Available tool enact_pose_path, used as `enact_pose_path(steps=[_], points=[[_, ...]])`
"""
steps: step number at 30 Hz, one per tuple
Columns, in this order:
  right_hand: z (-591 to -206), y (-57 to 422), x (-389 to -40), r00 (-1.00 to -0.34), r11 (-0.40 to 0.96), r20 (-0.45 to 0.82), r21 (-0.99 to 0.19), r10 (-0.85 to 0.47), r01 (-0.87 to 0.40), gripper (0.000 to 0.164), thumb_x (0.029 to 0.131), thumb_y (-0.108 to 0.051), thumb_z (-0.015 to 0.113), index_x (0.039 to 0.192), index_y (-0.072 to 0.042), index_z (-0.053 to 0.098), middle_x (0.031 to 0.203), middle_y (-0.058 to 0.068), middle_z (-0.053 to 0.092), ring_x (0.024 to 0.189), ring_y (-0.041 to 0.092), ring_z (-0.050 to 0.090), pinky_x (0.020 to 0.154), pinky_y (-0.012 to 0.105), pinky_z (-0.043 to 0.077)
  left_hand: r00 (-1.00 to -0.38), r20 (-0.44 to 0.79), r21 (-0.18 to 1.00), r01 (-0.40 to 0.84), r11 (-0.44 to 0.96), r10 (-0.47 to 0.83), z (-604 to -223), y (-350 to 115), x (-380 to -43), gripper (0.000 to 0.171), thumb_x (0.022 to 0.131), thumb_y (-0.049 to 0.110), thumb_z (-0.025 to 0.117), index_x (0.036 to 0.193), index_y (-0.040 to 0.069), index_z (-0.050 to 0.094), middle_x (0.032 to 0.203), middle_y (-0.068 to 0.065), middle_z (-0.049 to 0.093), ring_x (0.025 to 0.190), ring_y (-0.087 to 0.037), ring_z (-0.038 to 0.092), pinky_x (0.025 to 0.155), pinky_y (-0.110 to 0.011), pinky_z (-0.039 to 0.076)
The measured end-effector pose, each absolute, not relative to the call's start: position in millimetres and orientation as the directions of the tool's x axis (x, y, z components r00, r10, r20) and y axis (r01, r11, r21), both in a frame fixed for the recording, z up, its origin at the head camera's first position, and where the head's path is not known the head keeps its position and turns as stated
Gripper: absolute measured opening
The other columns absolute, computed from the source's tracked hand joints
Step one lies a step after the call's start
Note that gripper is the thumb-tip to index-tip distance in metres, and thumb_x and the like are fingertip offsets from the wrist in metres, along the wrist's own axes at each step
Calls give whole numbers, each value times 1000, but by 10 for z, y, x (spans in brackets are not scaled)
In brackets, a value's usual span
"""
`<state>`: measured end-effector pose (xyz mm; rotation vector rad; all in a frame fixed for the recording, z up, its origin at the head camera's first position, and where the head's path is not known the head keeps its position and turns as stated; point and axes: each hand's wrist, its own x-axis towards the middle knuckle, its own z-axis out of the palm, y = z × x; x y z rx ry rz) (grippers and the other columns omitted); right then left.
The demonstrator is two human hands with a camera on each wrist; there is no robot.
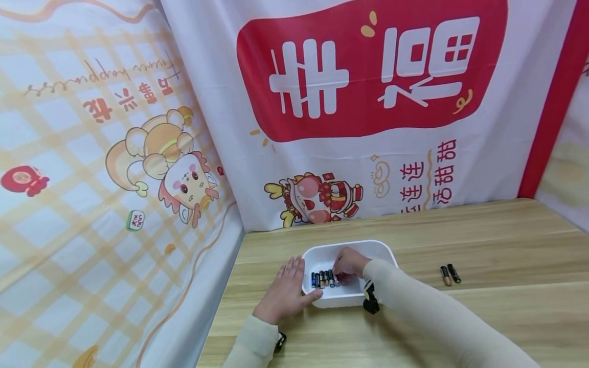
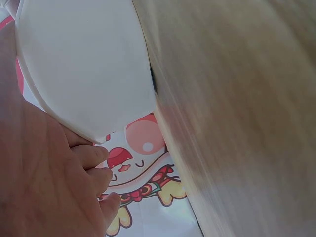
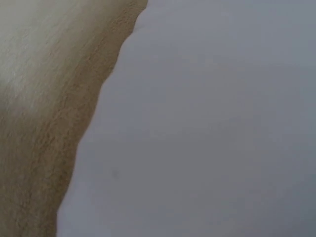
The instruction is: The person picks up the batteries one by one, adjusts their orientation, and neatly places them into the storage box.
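A white plastic tray [image 1: 340, 302] sits on the wooden table with a row of several small batteries [image 1: 322, 279] side by side in its left part. My left hand [image 1: 287, 292] rests on the tray's left rim, fingers extended and thumb over the front corner. In the left wrist view, that hand [image 2: 54, 168] lies along the tray's white wall [image 2: 94, 64]. Inside the tray, my right hand [image 1: 350, 262] reaches down with curled fingers and pinches a battery [image 1: 337, 281] at the right end of the row, mostly hidden by the fingers. White tray plastic [image 3: 197, 128] fills most of the right wrist view.
Two more batteries, one black and copper [image 1: 445, 276] and one mostly black [image 1: 454, 273], lie on the table [image 1: 520, 260] right of the tray. A printed cloth [image 1: 221, 153] hangs behind the table, and a checked cloth [image 1: 138, 286] borders its left side.
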<state>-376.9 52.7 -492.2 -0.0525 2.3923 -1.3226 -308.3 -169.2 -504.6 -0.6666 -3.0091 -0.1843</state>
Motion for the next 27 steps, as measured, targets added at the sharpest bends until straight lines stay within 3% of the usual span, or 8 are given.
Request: enact_pose_path(steps=[27], points=[[-4956,509,-3802,-921,591,-340,-789,-191,169,3,84,-2,70,87,-1,71,76,13,67,67,26,67,59,33,58,-904,71,120,427,896,421,-5033,-1683,-3068,103,88,77,36,156,3,10,161,-11,6,147,-30,7,117,-47,9]])
